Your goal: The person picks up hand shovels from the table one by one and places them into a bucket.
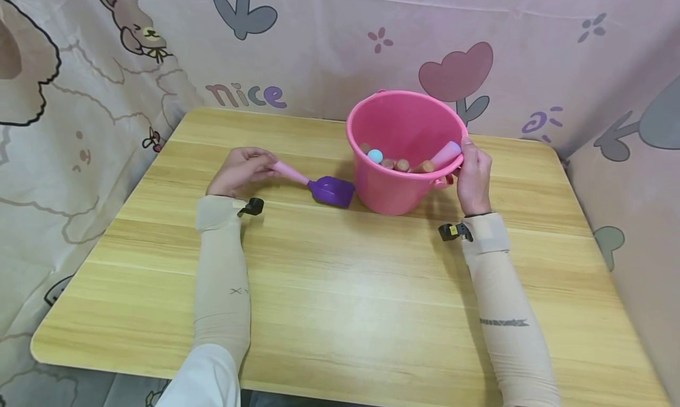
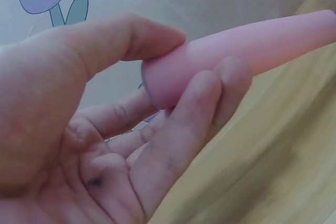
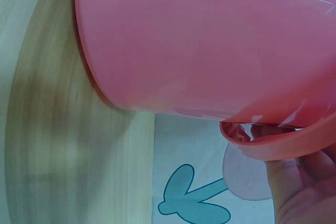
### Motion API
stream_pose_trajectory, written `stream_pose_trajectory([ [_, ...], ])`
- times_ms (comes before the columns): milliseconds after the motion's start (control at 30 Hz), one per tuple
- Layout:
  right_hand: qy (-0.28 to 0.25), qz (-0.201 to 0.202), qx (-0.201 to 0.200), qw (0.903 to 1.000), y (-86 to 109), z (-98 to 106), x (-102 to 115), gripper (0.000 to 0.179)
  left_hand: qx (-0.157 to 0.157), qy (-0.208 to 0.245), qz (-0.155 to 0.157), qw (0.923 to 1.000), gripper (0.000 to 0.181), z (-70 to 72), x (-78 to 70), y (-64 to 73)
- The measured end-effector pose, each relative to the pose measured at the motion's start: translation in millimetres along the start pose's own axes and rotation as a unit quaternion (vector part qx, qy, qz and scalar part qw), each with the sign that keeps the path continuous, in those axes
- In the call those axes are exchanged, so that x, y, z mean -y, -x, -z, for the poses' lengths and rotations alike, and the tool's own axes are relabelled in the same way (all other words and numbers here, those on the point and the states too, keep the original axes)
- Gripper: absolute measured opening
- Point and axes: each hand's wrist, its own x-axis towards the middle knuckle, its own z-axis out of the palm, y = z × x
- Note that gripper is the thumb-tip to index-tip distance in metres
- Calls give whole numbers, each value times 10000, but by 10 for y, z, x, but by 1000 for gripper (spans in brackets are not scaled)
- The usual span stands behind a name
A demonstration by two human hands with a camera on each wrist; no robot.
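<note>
A toy shovel with a purple scoop (image 1: 332,191) and a pink handle (image 2: 226,45) is in my left hand (image 1: 241,171). Thumb and fingers pinch the end of that handle, and the scoop points right, close beside the pink bucket (image 1: 386,191). My right hand (image 1: 475,179) grips the bucket at the right of its rim, near the bail handle (image 3: 278,148). Inside the bucket lie a light blue ball (image 1: 375,156), several round-ended brown pieces (image 1: 402,165) and a lilac-pink handle (image 1: 446,154). The bucket's bottom inside is hidden.
The wooden table (image 1: 340,312) has rounded corners. Patterned cloth (image 1: 329,58) hangs behind it and along both sides. Small black cameras (image 1: 252,207) are strapped to both wrists.
</note>
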Motion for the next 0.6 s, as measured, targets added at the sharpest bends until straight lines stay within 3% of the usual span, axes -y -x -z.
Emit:
stream_pose_trajectory([
  [200,103,-48,-20,9999,-3,3,13,46,-215,488,-138,9985,15,-35,-3,-23],
  [600,81,-7,-23,10000,-1,4,1,44,-518,1016,-556,9919,14,-85,18,-48],
])
